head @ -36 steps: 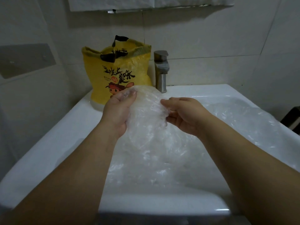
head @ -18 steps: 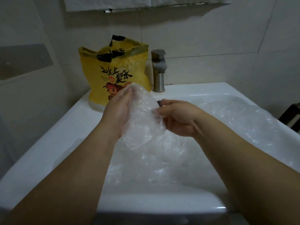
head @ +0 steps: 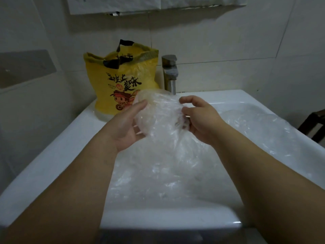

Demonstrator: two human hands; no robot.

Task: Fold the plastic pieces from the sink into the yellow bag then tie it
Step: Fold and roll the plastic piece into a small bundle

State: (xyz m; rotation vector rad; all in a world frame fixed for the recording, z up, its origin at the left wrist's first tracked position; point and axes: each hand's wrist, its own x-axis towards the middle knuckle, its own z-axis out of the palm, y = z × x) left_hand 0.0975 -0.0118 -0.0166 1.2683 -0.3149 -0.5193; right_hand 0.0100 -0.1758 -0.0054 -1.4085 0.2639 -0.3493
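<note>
A bundled piece of clear plastic [head: 158, 113] is held up over the white sink [head: 58, 155], between both hands. My left hand [head: 126, 129] cups its left side with the palm turned up and the thumb along the top edge. My right hand [head: 198, 120] grips its right side with curled fingers. More crumpled clear plastic [head: 175, 173] fills the basin below and spreads to the right. The yellow bag [head: 121, 81], printed with black characters and a cartoon figure, stands upright and open at the sink's back left corner, just behind the held piece.
A steel tap [head: 170, 74] rises right of the yellow bag at the back rim. Tiled walls close in behind and on the left. A dark piece of furniture [head: 314, 124] shows at the far right edge.
My left hand has turned palm-up under the plastic. The held piece has been pressed into a rounder bundle and lifted slightly toward the yellow bag.
</note>
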